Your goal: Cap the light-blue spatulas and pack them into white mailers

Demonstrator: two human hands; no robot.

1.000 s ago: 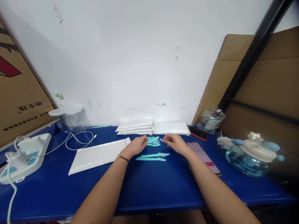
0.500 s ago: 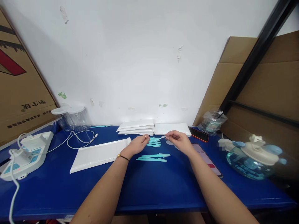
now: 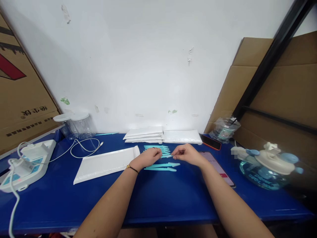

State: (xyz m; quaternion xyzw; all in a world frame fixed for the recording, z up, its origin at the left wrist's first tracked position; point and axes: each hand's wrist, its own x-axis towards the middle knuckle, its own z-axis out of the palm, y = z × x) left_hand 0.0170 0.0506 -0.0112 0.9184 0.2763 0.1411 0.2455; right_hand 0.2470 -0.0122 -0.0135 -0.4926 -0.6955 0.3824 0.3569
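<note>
Slim turquoise eyebrow razors lie on the blue table, several in a row (image 3: 156, 147) and two more (image 3: 160, 169) nearer to me. My left hand (image 3: 150, 156) is closed, its thumb and fingers pinching the left end of one eyebrow razor (image 3: 168, 156). My right hand (image 3: 186, 154) pinches at the same razor's right end, so it spans the gap between both hands. My fingers hide part of the row behind. Whether a cap sits on the held razor is too small to tell.
A white padded envelope (image 3: 106, 164) lies left, and stacked envelopes (image 3: 143, 134) rest by the wall. Right are a phone (image 3: 226, 180), an orange-edged phone (image 3: 210, 142) and a clear bottle (image 3: 267, 168). A power strip (image 3: 47, 162) and cable stand left.
Both hands have come lower and closer to me. My right hand, earlier holding a small pale piece above the row, is now at the end of the razor in my left hand.
</note>
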